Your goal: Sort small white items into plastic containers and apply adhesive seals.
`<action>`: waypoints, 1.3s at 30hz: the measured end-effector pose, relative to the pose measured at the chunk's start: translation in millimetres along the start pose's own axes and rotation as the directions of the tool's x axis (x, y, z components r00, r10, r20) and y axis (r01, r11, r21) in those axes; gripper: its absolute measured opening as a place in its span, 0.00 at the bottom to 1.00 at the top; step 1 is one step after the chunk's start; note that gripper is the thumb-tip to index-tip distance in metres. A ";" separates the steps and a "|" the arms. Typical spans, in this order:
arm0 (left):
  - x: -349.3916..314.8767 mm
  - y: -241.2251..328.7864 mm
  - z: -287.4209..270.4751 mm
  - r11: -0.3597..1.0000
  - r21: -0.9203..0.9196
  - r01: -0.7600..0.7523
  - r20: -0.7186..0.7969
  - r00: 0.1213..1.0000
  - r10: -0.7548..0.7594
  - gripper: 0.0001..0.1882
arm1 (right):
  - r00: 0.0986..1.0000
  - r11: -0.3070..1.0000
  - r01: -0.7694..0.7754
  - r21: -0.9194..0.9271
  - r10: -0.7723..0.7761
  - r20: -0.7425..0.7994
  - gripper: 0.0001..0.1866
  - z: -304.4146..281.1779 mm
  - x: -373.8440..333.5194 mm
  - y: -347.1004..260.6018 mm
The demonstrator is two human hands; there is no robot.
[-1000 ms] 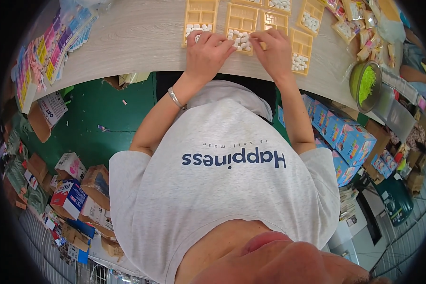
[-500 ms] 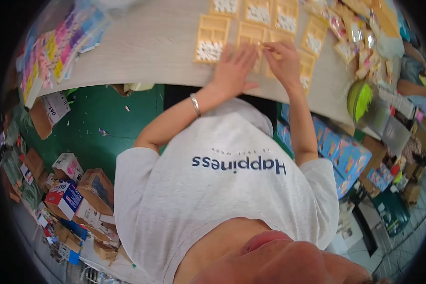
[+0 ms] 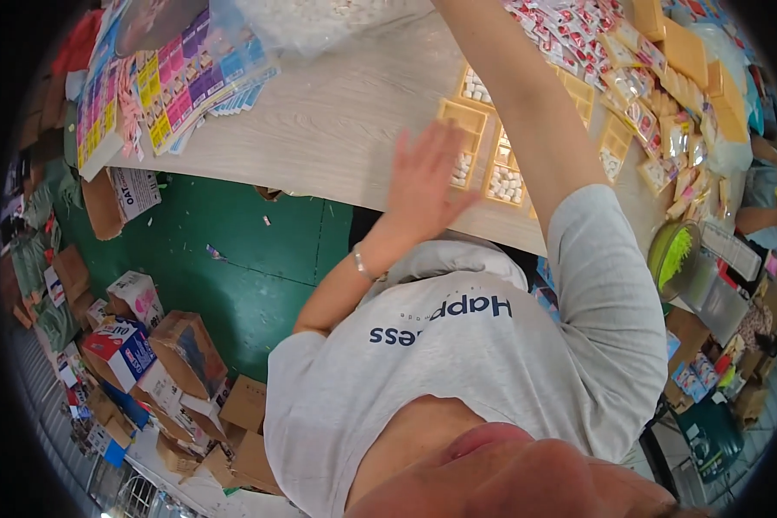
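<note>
My left hand (image 3: 425, 190), with a bracelet (image 3: 359, 262) on its wrist, hovers at the table's near side with fingers spread. It holds nothing and is blurred; its fingertips overlap the edge of a yellow divided tray (image 3: 468, 114). White pellet-like pieces lie in that tray's near compartment. Just right of it, a second yellow tray (image 3: 493, 195) has white pieces too. My right forearm (image 3: 540, 104) reaches far across the trays and hides part of them. The right hand itself is beyond the upper edge.
Colourful printed card packs (image 3: 177, 82) lie at the left. Behind is a clear bag of white pieces (image 3: 328, 22). Small red-and-white sachets (image 3: 570, 39) and wrapped packs (image 3: 665, 129) crowd the right, near a bowl of bright green shreds (image 3: 675, 259). Cardboard boxes (image 3: 186, 350) stand on the floor.
My right hand has left the trays and stretched forward out of view. My left hand has come off the trays slightly, fingers spread. The whole view has shifted, showing more of the table's far side.
</note>
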State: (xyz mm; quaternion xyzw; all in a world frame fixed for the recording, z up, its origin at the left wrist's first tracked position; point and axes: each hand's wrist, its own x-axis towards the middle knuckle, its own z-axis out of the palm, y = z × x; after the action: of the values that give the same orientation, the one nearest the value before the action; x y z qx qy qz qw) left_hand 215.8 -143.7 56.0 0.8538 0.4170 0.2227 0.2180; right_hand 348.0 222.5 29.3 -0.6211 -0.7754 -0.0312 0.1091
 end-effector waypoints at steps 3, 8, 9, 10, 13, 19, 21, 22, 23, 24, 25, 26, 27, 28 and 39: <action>-14.9 -38.2 -15.4 0.994 -0.030 0.105 -0.091 0.990 -0.107 0.38 | 1.000 1.000 -0.004 0.017 0.005 -0.020 0.11 1.7 6.6 -9.3; 0.4 -52.8 10.0 0.998 -0.060 0.005 -0.212 0.977 -0.018 0.24 | 0.969 0.999 0.034 0.035 -0.025 -0.244 0.11 -3.8 7.0 30.7; 1.9 -49.1 15.5 0.997 -0.080 -0.001 -0.200 0.980 -0.015 0.24 | 0.973 1.000 0.018 0.024 -0.012 -0.229 0.11 -10.5 -4.5 40.7; -3.2 -47.5 17.9 0.996 -0.091 -0.004 -0.193 0.981 -0.013 0.21 | 0.941 0.946 0.123 0.300 -0.015 -0.338 0.10 -29.1 -25.7 28.2; -2.7 -37.3 31.3 0.989 -0.136 -0.051 -0.191 0.981 0.025 0.15 | 0.984 0.726 0.033 0.687 0.097 -0.150 0.09 -118.4 -130.9 23.6; 5.8 -14.4 59.0 0.974 -0.185 -0.131 -0.185 0.978 0.096 0.11 | 0.875 0.409 -0.470 0.782 0.104 0.472 0.06 -106.3 -394.0 45.7; 5.3 -9.3 66.9 0.975 -0.179 -0.135 -0.176 0.979 0.103 0.11 | 0.920 0.570 -0.368 0.735 0.107 0.378 0.06 -99.2 -426.0 31.1; 7.4 -6.1 69.9 0.972 -0.175 -0.155 -0.166 0.978 0.126 0.11 | 0.957 0.716 -0.259 0.649 0.098 0.274 0.06 -98.2 -434.9 26.3; 8.3 -3.2 73.5 0.970 -0.171 -0.174 -0.157 0.976 0.148 0.10 | 0.956 0.711 -0.263 0.652 0.101 0.275 0.06 -97.0 -439.5 24.7; 8.3 -1.2 77.8 0.970 -0.168 -0.173 -0.151 0.977 0.149 0.10 | 0.971 0.771 -0.225 0.596 0.126 0.203 0.06 -95.4 -443.1 23.4; 10.0 0.1 81.6 0.970 -0.147 -0.194 -0.148 0.974 0.173 0.11 | 0.981 0.825 -0.191 0.532 0.146 0.126 0.06 -93.7 -445.5 22.6; 10.1 2.0 84.2 0.969 -0.126 -0.214 -0.145 0.970 0.196 0.12 | 0.981 0.822 -0.192 0.536 0.149 0.123 0.06 -91.5 -447.9 21.1; 8.6 4.4 85.7 0.969 -0.121 -0.215 -0.141 0.970 0.198 0.12 | 0.977 0.776 -0.210 0.595 0.192 0.095 0.06 -89.2 -450.4 19.4; 8.3 6.8 86.3 0.969 -0.108 -0.221 -0.118 0.971 0.208 0.13 | 0.970 0.727 -0.222 0.650 0.234 0.070 0.06 -88.2 -452.4 19.7; -49.2 3.0 71.9 0.923 -0.049 -0.383 -0.011 0.924 0.383 0.12 | 0.946 0.723 -0.224 0.654 0.323 -0.033 0.07 -85.1 -449.6 35.3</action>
State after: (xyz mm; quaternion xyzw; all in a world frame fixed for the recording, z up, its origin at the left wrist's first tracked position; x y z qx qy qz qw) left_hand 230.9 -198.6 -10.0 0.9129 0.2369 0.2718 0.1914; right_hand 485.4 -215.2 15.6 -0.6498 -0.6286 0.2071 0.3739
